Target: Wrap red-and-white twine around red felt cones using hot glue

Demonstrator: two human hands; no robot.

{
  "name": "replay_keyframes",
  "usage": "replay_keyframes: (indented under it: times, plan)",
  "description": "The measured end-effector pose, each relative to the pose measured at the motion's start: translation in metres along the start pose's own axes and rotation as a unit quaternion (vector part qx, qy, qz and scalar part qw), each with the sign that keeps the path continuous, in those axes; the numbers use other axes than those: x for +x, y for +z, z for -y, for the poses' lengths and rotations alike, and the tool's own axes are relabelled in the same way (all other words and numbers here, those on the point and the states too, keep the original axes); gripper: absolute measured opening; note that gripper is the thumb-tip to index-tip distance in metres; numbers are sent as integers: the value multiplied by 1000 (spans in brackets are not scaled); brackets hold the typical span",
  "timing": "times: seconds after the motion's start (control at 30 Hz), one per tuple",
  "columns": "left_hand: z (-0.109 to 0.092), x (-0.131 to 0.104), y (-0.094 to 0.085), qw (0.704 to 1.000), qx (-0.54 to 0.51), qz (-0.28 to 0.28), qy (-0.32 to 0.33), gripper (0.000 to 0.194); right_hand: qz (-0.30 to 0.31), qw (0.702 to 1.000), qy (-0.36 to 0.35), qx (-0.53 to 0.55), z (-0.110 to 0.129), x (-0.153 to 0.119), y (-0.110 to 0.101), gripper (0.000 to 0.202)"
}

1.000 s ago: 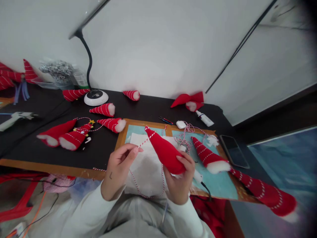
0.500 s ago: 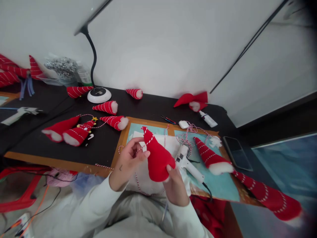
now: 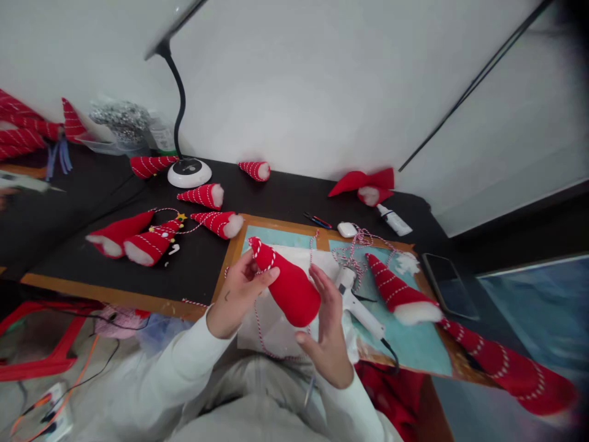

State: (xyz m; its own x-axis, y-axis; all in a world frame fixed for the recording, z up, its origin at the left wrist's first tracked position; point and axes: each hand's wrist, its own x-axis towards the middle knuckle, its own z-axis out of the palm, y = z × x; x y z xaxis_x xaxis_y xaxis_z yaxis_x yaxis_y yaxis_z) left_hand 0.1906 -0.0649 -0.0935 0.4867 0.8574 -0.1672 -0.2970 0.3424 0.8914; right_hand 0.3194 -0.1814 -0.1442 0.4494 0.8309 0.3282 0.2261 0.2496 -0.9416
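Note:
A stuffed red felt cone (image 3: 295, 296) tilts over a white sheet on the work board, its tip toward the upper left. My left hand (image 3: 235, 298) pinches it near the tip, where red-and-white twine (image 3: 264, 263) winds around the felt. Beside the cone's wide end is my right hand (image 3: 330, 331), fingers and thumb spread apart, close to the felt; whether a fingertip touches it I cannot tell. Just right of that hand lies a white hot glue gun (image 3: 367, 316). Farther right, a red cone wound with twine (image 3: 399, 290) shows white stuffing at its base.
Several red cones lie around the desk lamp (image 3: 189, 173). Tangled twine (image 3: 356, 248), a white case (image 3: 346, 229), a small white bottle (image 3: 394, 220) and a phone (image 3: 450, 285) occupy the right side. Another person's hand (image 3: 5, 197) is at the far left beside a glue gun (image 3: 25, 182).
My right hand has released the cone's base and spread its fingers. The cone has tilted further, its tip moving left. At far left, the other glue gun has moved and a person's hand has appeared.

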Motion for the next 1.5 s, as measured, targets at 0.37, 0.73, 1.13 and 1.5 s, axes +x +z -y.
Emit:
replay_keyframes:
  times: [0.37, 0.73, 1.13, 1.5]
  plan:
    - [-5, 5, -13, 994, 45, 99, -26, 51, -6, 947, 234, 219, 8, 4, 8, 51]
    - [0, 4, -13, 993, 45, 104, -44, 53, -95, 960, 183, 187, 6, 3, 14, 52]
    - [0, 1, -17, 989, 125, 74, -37, 54, -61, 977, -1, -206, -1, 7, 7, 58]
    - [-4, -3, -16, 989, 113, 65, -69, 47, -35, 990, 118, -69, 4, 5, -3, 62]
